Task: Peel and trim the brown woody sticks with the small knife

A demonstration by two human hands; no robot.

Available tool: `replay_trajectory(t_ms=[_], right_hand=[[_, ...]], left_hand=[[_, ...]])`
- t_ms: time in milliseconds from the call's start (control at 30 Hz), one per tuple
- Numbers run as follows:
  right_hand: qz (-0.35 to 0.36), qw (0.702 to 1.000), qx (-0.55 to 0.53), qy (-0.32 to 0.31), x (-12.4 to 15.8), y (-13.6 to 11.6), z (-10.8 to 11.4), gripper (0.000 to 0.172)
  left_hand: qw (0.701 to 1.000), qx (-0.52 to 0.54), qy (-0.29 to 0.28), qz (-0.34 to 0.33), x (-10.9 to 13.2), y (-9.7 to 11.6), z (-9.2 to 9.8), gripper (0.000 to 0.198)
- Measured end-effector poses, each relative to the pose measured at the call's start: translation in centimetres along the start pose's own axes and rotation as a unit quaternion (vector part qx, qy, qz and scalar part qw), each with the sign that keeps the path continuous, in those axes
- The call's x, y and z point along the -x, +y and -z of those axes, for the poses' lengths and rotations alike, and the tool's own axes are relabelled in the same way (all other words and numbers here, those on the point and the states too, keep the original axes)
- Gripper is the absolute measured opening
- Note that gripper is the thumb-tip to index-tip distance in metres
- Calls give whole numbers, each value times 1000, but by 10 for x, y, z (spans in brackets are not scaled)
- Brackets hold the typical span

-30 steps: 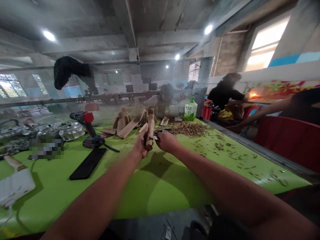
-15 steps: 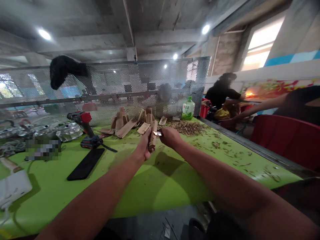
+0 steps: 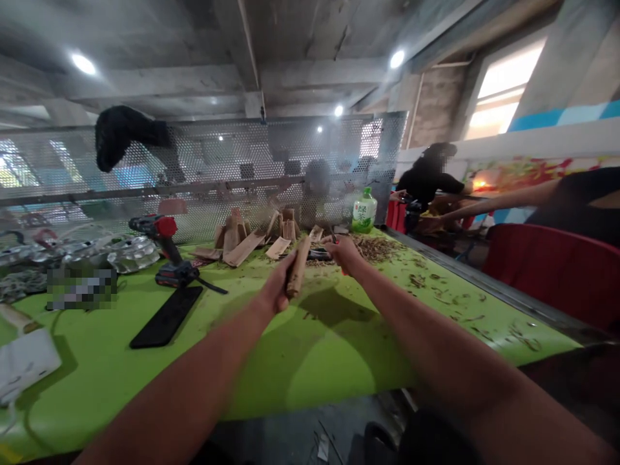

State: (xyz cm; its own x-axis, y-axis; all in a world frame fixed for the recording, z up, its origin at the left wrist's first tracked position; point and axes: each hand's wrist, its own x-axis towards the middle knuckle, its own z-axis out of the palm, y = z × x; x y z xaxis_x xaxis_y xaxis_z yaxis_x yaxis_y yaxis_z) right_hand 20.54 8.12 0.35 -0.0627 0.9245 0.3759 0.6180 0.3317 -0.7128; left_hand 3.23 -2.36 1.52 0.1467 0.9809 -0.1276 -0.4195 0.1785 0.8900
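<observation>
- The left hand (image 3: 278, 284) grips a carved wooden piece (image 3: 298, 266) upright, its fingers (image 3: 285, 266) wrapped around the lower part and pressed together, and holds it above the worktop (image 3: 320, 368).
- The right hand (image 3: 345, 253) is just beside the wooden piece, with its fingers (image 3: 330, 239) curled; motion blur hides whether they pinch anything.
- A small dark object (image 3: 318, 254) lies between the wooden piece and the right hand, too blurred to name.
- Beyond the hands lie flat wooden offcuts (image 3: 237, 244) and a heap of wood shavings (image 3: 375, 248), with more shavings scattered across the green surface.
- A red-and-black cordless drill (image 3: 165, 245) and a black rectangular pad (image 3: 167, 316) lie to the left.
- A green-labelled plastic bottle (image 3: 364, 212) stands at the far edge, before a perforated metal screen (image 3: 217, 155).
- A co-worker (image 3: 429, 181) works at the right, past a red chair (image 3: 542, 271).
</observation>
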Motion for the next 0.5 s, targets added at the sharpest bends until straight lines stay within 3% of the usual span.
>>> replay_trajectory(t_ms=[133,267,400,500], right_hand=[[18,975,-212,-67,13,-9,-10,58],[102,954,-255,-116,19,-13,-8,71],[228,952,-175,-102,17,-14,-5,51],[250,951,-112,-140,14,-11,1,35]], left_hand=[[1000,-1,-15,15,-8,14,19,29],[998,-51,15,26,-10,13,18,28],[991,-110,-9,78,-15,11,26,22],[983,-129,-81,106,-18,16,40,26]])
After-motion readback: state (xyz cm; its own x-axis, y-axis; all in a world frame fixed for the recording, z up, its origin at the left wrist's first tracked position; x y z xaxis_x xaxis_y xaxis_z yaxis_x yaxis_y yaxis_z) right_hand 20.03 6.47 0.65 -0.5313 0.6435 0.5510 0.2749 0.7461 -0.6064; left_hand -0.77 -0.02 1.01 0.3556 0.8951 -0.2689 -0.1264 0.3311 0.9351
